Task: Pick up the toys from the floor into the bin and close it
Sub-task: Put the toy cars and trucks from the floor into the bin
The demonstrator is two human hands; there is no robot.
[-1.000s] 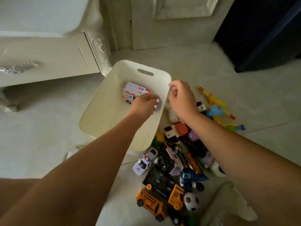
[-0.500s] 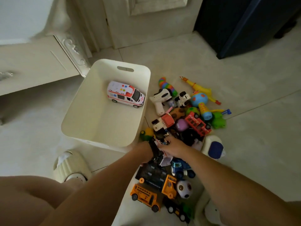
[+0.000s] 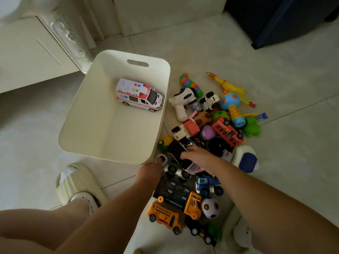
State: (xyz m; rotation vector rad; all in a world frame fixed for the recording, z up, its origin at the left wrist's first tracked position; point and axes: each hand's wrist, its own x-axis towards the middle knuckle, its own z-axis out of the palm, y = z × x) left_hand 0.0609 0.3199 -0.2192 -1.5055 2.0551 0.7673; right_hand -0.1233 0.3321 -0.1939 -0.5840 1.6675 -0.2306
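Observation:
A cream bin (image 3: 102, 129) stands open on the floor with a white toy ambulance (image 3: 139, 95) inside, at its far right. Right of the bin lies a heap of toys: a red bus (image 3: 227, 132), a white toy gun (image 3: 181, 105), a blue truck (image 3: 207, 184), an orange school bus (image 3: 165, 217) and a ball (image 3: 210, 208). My left hand (image 3: 151, 169) curls over a small white police car (image 3: 163, 159) at the bin's near right corner. My right hand (image 3: 200, 158) grips a black toy truck (image 3: 177, 150) in the heap. No lid is in view.
My feet in cream slippers stand on the tiles, one (image 3: 78, 184) left of the heap and one (image 3: 236, 233) at its near right. A white carved cabinet (image 3: 36, 52) is at the back left, a dark piece of furniture (image 3: 284, 21) at the back right.
Both hands left the bin, where the ambulance now lies alone, and came down to the near end of the heap. They now hold the police car and the black truck.

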